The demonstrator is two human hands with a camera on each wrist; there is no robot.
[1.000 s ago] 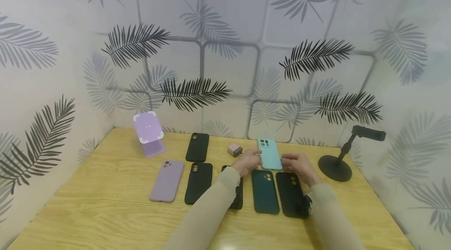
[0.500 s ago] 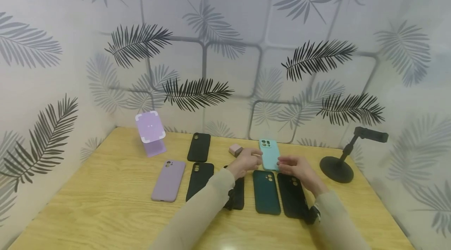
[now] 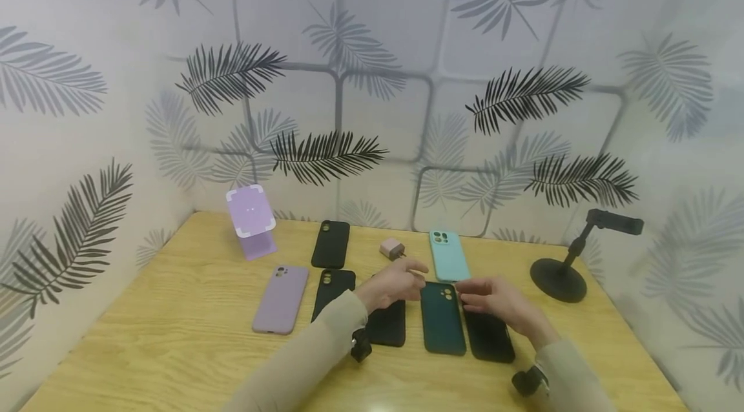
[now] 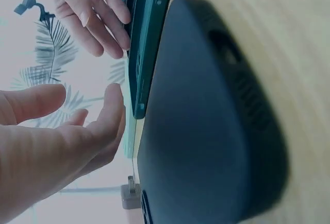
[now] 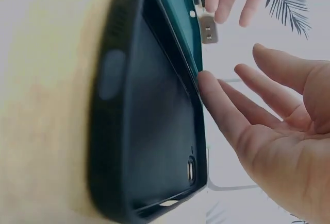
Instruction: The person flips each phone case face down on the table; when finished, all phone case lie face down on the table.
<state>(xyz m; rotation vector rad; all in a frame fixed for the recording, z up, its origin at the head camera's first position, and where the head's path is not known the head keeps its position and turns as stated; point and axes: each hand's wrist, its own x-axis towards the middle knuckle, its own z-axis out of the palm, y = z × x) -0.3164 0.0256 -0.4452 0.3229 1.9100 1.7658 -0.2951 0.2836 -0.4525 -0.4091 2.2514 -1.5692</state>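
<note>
Dark green phone case flat on the tabletop, right of centre. Left black case and right black case just beside it. Left hand over far end of the one, right hand over far end of the other; fingers relaxed, thumbs apart from them on both. Contact with the green: cannot tell. Light blue case beyond; small pink plug left of that. Black stand far right.

Free lane between turquoise case and black stand, obstacles on either side
</note>
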